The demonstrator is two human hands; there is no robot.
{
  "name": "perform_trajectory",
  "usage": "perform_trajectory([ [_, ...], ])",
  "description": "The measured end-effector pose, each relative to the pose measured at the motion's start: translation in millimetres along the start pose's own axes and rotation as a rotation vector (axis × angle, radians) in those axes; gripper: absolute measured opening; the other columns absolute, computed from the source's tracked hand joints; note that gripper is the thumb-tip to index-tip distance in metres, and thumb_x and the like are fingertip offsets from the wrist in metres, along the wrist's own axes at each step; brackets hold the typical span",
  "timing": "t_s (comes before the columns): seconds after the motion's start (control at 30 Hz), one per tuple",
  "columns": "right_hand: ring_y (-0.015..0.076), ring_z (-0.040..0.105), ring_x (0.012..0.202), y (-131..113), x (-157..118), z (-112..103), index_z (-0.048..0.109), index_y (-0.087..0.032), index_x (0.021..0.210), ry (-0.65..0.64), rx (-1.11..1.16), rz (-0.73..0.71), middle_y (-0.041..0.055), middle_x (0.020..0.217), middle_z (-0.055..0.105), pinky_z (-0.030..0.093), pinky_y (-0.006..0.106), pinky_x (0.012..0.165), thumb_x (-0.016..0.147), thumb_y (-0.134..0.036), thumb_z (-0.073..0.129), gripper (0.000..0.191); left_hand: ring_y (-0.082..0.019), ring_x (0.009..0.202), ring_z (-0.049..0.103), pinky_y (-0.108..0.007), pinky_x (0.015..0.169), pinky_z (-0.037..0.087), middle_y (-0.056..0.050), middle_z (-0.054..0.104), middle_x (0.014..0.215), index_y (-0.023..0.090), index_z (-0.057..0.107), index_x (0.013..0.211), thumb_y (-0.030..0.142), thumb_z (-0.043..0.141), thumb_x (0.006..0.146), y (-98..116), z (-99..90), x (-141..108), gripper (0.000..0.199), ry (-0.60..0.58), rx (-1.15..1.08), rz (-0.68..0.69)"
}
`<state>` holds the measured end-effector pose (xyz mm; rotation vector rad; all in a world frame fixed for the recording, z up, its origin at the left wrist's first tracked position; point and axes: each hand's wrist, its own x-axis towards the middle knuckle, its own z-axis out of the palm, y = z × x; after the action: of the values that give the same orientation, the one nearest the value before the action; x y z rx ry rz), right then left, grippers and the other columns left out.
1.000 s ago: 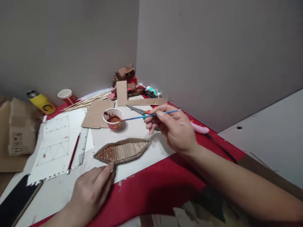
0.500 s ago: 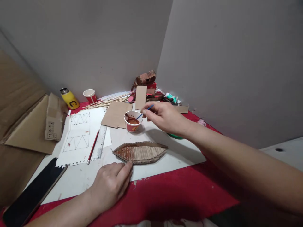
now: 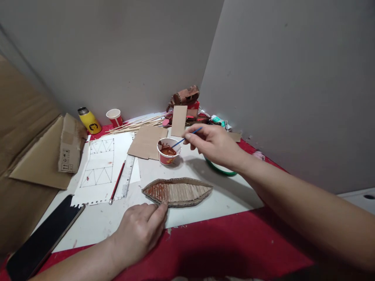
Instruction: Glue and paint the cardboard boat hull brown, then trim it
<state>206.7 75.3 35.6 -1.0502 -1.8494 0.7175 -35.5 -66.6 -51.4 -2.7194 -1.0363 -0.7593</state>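
A small boat shape (image 3: 187, 190) with corrugated cardboard walls lies on the white sheet. Its ribbed floor is painted brown at the left end and bare toward the right. My left hand (image 3: 143, 226) is closed with its fingertips at the boat's near wall, steadying it; part of the grip is hidden. Between the thumb and fingers of my right hand (image 3: 211, 142), a thin blue paintbrush (image 3: 190, 135) is pinched. It slants down into a paper cup (image 3: 167, 160) of brown paint, where its tip is hard to make out.
Left of the boat are a pencil (image 3: 117, 182), a clear ruler (image 3: 126, 177), a drawn sheet (image 3: 98, 158) and a black phone (image 3: 43, 238). Cardboard pieces (image 3: 148, 142), sticks (image 3: 140, 125), a yellow bottle (image 3: 90, 121) and another cup (image 3: 114, 117) stand behind. A green-rimmed lid (image 3: 224, 169) lies under my right arm.
My right hand and the paintbrush have shifted slightly right relative to the paint cup, showing more of the green rim. My left hand stays at the boat. The whole view has shifted slightly.
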Motion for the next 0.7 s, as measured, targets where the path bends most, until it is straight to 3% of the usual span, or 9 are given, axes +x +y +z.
perform_trajectory([
  [0.3,0.0113,0.060,0.055,8,-16,-5,0.063,-0.020,0.081,0.255,0.318,0.116,0.0024,0.071,0.071,0.049,0.022,0.045,0.085,-0.041,0.070,0.023,-0.019,0.055,0.056,-0.032,0.049,0.049,-0.005,0.064,0.070,0.007,0.057,0.125,0.008,0.053,0.090,0,2.1,-4,0.035,-0.022,-0.015,-0.007],
  [0.5,0.0111,0.062,0.055,20,-26,-1,0.062,-0.018,0.080,0.302,0.464,0.201,0.0023,0.069,0.071,0.051,0.021,0.045,0.077,-0.046,0.079,0.032,-0.019,0.055,0.056,-0.032,0.048,0.049,-0.005,0.065,0.070,0.006,0.056,0.124,0.008,0.052,0.091,-1,-0.3,1,0.034,-0.003,-0.011,0.008],
  [0.7,0.0098,0.061,0.054,30,-33,-7,0.064,-0.018,0.080,0.358,0.604,0.310,0.0014,0.068,0.070,0.050,0.018,0.044,0.077,-0.039,0.077,0.025,-0.017,0.056,0.056,-0.029,0.050,0.049,-0.005,0.065,0.071,0.006,0.055,0.125,0.008,0.050,0.092,-1,0.1,2,0.034,-0.005,-0.016,0.003],
])
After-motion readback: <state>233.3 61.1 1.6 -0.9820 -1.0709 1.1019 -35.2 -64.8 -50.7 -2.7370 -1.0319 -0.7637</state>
